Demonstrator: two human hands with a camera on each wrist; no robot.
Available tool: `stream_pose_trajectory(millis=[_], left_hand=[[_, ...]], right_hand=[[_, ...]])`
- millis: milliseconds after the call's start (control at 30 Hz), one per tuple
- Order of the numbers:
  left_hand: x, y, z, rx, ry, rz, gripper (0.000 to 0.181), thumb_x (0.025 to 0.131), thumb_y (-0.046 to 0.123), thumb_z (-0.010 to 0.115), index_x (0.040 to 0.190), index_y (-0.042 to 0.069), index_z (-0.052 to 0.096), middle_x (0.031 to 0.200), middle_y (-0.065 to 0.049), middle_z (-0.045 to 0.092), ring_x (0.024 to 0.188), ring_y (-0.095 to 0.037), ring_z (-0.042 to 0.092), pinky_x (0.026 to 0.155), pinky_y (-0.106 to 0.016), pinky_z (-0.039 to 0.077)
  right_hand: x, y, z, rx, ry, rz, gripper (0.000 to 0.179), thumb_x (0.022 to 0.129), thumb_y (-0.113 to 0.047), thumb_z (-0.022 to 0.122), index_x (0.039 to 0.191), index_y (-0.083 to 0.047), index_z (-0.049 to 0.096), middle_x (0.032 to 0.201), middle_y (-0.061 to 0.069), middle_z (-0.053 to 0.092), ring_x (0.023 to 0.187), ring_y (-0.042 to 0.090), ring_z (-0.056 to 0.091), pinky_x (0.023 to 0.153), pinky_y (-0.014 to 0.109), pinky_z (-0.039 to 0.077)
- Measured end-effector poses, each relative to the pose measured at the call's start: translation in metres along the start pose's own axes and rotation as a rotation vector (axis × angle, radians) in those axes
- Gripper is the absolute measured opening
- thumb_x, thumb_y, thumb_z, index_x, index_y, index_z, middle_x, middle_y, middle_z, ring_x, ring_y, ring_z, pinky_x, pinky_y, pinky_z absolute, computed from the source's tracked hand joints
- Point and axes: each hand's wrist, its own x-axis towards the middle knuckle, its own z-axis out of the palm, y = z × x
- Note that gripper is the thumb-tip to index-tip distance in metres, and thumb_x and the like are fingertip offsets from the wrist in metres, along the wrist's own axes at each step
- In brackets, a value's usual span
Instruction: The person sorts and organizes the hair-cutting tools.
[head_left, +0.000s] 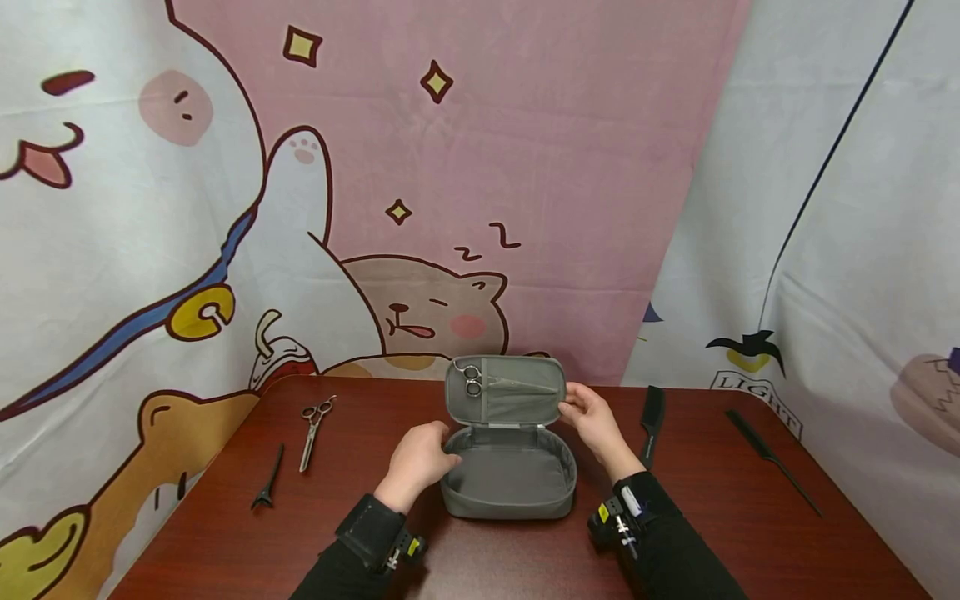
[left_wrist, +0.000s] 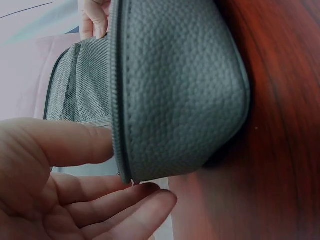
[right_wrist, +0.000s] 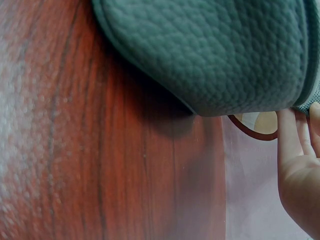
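A grey zip case (head_left: 510, 507) of pebbled material stands on the table with its lid (head_left: 551, 400) raised at the back. The bottom compartment has nothing in it. Finger rings of a pair of scissors (head_left: 472, 382) show at the upper left of the lid's inside, by a mesh pocket (left_wrist: 95, 75). My left hand (head_left: 418, 458) holds the left rim, thumb over the zipper (left_wrist: 116, 100) and fingers along the outer side. With thumb and fingers, my right hand (head_left: 592, 417) pinches the right edge of the lid.
On the left of the brown table (head_left: 360, 533) lie thinning scissors (head_left: 311, 433) and a black hair clip (head_left: 268, 482). To the right are a wide black comb (head_left: 653, 412) and a black tail comb (head_left: 761, 446). A printed cloth (head_left: 585, 208) hangs behind the table.
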Motion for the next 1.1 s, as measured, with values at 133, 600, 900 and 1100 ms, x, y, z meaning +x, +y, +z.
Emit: stream_pose_trajectory(millis=[133,600,900,1100], left_hand=[[0.0001,-0.0017,0.0,0.025,-0.015,-0.006,0.023,0.078,0.01,0.081,0.095,0.001,0.07,0.08,-0.005,0.063,0.068,-0.019,0.054,0.058,-0.036,0.046],[-0.004,-0.0087,0.0047,-0.023,0.026,0.06,0.015,0.071,-0.009,0.065,0.076,0.005,0.067,0.063,0.004,0.045,0.057,-0.014,0.036,0.051,-0.028,0.031],[-0.0065,-0.0074,0.0034,-0.038,0.042,0.073,0.014,0.071,-0.01,0.064,0.076,0.003,0.068,0.062,0.004,0.047,0.057,-0.014,0.038,0.051,-0.028,0.033],[-0.0067,-0.0068,0.002,-0.045,0.038,0.076,0.014,0.071,-0.009,0.062,0.072,0.005,0.066,0.06,0.006,0.039,0.055,-0.013,0.035,0.051,-0.028,0.03]], right_hand=[[0.0013,-0.0001,-0.0001,-0.008,-0.001,0.003,0.031,0.097,0.008,0.054,0.128,0.007,0.056,0.111,0.02,0.064,0.095,0.015,0.065,0.089,0.039,0.054],[0.0034,0.0024,0.001,-0.052,-0.019,0.05,0.037,0.1,0.003,0.053,0.137,0.008,0.051,0.126,0.028,0.058,0.113,0.034,0.061,0.091,0.042,0.052],[0.0049,0.0045,0.0017,-0.072,-0.053,0.114,0.038,0.102,0.001,0.049,0.138,0.011,0.047,0.128,0.03,0.058,0.111,0.035,0.062,0.088,0.042,0.054],[0.0055,0.0063,0.003,-0.098,-0.06,0.149,0.038,0.102,0.0,0.049,0.137,0.015,0.046,0.123,0.031,0.059,0.105,0.033,0.065,0.086,0.042,0.055]])
